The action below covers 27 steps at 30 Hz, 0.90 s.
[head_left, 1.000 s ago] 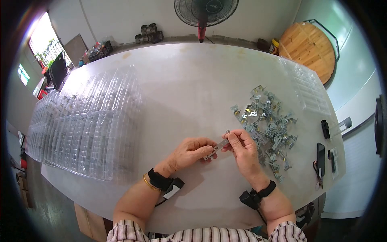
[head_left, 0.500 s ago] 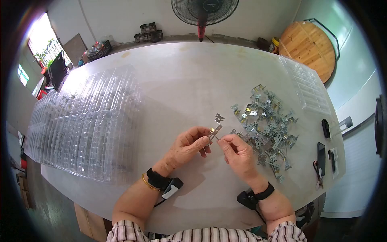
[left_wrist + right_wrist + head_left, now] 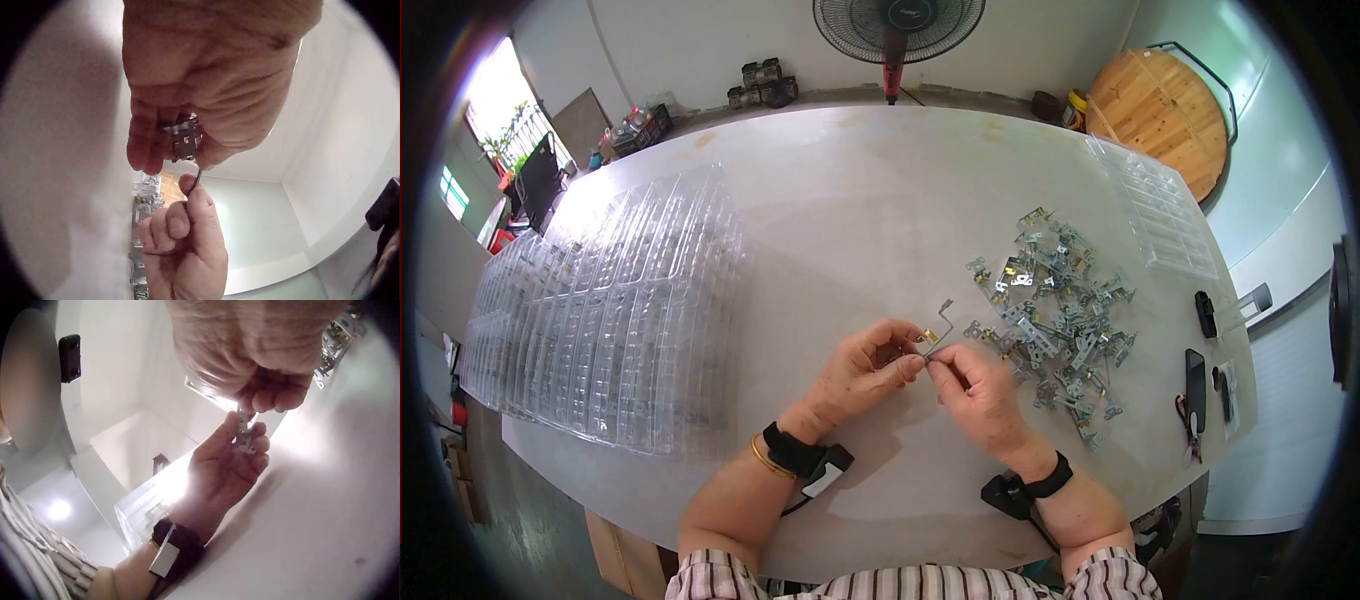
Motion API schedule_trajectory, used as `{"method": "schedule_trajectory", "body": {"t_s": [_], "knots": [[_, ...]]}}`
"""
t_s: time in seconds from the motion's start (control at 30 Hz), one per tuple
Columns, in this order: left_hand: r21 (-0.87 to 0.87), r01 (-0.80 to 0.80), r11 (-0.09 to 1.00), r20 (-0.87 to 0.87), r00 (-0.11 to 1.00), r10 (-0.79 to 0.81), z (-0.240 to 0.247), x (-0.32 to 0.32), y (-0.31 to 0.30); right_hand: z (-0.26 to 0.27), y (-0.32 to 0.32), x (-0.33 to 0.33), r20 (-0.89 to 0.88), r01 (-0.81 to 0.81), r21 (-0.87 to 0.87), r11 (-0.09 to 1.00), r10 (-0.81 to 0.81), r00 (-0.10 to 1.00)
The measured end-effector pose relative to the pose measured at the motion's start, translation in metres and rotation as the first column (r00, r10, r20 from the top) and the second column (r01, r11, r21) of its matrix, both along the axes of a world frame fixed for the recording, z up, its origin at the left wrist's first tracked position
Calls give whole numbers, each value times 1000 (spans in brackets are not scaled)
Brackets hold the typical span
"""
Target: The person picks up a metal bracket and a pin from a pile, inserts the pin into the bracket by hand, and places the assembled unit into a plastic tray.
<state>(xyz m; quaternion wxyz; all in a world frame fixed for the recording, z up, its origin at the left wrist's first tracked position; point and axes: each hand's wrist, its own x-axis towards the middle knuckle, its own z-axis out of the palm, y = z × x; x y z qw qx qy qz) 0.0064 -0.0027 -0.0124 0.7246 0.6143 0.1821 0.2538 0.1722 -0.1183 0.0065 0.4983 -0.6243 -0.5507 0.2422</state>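
Observation:
A small bent metal bracket [image 3: 941, 325] with a brass-coloured part rises from between the two hands in the head view. The left hand [image 3: 855, 375] grips it between thumb and fingers. Thumb and forefinger of the right hand [image 3: 980, 398] pinch a thin end close to the left thumb. In the left wrist view the metal piece [image 3: 186, 142] lies against the left fingers, and the right hand [image 3: 187, 250] holds a thin grey edge below. The right wrist view shows the bracket [image 3: 243, 434] spanning both hands. Its gripped parts are hidden.
Many loose metal brackets [image 3: 1070, 310] lie heaped right of the hands. Stacked clear trays [image 3: 610, 310] stand at the left, another clear tray [image 3: 1155, 210] at the back right. Scissors [image 3: 1190, 430] and a black object [image 3: 1195, 385] lie near the right edge.
The bracket has swung from lying flat between the hands to pointing up and away, then turned edge-on. The right hand let its far end go, moved nearer the body and now pinches close to the left thumb.

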Motion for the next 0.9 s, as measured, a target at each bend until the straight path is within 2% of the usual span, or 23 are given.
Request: {"method": "schedule_trajectory", "body": {"t_s": [0.07,0.13,0.17,0.3,0.37,0.5,0.57,0.7,0.9], "knots": [[5,-12,1000,-17,1000,12,2,0,-1,4,-2,-3,-31,-61,-82,995,58,998],[11,-23,1000,-35,999,24,2,0,-1,3,-2,-3,-81,-42,-104,994,34,996],[49,-36,998,-41,998,38,1,0,-1,3,-2,-3,-129,-25,-129,991,9,992],[190,-61,980,-56,996,73,0,0,0,4,-1,0,-137,-15,-111,994,0,991],[192,-86,978,-72,992,101,3,-1,-2,3,-1,1,-149,-99,-164,981,75,986],[151,-194,969,-123,969,214,3,0,-3,8,-1,-1,-107,-102,-201,974,81,991],[109,-208,972,-181,957,225,8,0,-1,3,0,1,-237,-95,-208,974,45,971],[-13,-250,968,-296,926,235,15,-1,2,-2,2,3,-306,-75,-184,980,16,952],[41,-268,963,-403,877,261,21,1,5,-4,3,6,-385,-107,-202,974,21,923]]}}
